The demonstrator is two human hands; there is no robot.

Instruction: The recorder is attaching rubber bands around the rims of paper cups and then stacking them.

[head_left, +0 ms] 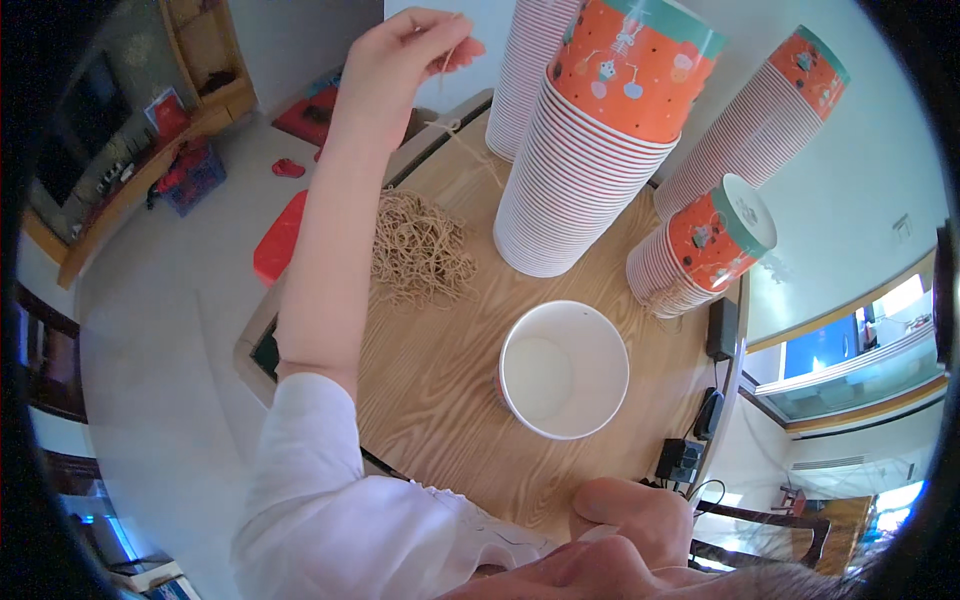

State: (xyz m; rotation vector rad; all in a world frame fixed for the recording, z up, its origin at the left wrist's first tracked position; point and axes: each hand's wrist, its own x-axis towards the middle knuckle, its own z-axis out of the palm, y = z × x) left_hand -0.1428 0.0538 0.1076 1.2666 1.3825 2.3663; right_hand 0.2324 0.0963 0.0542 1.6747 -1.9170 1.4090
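My left hand [412, 62] is raised high above the far left edge of the table. Its thumb and fingers pinch a thin tan string [446, 75], which hangs down from the fingertips. Below, partly covered by my left forearm, lies a tangled heap of the same kind of string [422, 250]. A white-lined paper tub [550, 372] stands open at the middle of the table, and no contents show inside it. My right hand is out of view; rounded bare skin near the bottom edge could be an elbow or a knee.
Behind the tub rises a tall stack of orange-and-white paper tubs [590, 150]. Another tall stack [750, 130] and a shorter one [700, 245], with string at its base, stand right. Black power adapters [680, 460] lie at the right edge. A red stool [280, 240] is left.
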